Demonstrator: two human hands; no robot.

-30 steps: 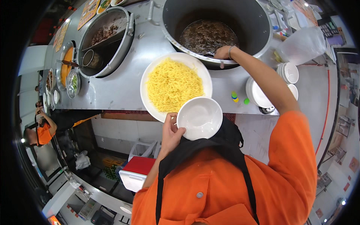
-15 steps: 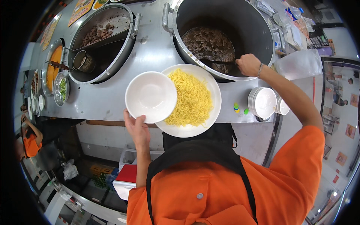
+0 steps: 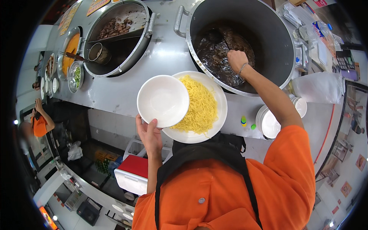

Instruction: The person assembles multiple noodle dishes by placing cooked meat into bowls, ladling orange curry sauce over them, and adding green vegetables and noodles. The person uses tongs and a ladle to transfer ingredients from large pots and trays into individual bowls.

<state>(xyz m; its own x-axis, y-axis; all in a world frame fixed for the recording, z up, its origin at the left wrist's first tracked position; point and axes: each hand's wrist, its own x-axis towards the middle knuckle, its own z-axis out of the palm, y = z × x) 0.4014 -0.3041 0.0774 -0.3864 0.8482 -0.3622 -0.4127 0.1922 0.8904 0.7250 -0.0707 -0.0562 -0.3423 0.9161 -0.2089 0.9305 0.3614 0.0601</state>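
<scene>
My left hand (image 3: 150,135) grips the near rim of an empty white bowl (image 3: 163,100), thumb on the inside edge. The bowl overlaps the left part of a large white plate (image 3: 222,105) heaped with yellow noodles (image 3: 201,109). Reaching over the rim of a big metal pot (image 3: 270,42), my right hand (image 3: 238,63) is closed round the handle of a dark ladle (image 3: 217,36). The ladle's head is partly sunk in dark brown broth (image 3: 239,43) with bits floating in it.
At left, a divided pot (image 3: 115,69) holds chopped meat (image 3: 116,28) and a metal dipper (image 3: 99,54). Beside it stand a bowl of chopped greens (image 3: 76,76) and an orange-filled tray (image 3: 71,48). Stacked white bowls (image 3: 270,124) sit right. Another person (image 3: 40,120) is far left.
My right hand has moved left and farther into the pot, and the ladle has gone to the far side of the broth. The left hand still holds the bowl by the plate.
</scene>
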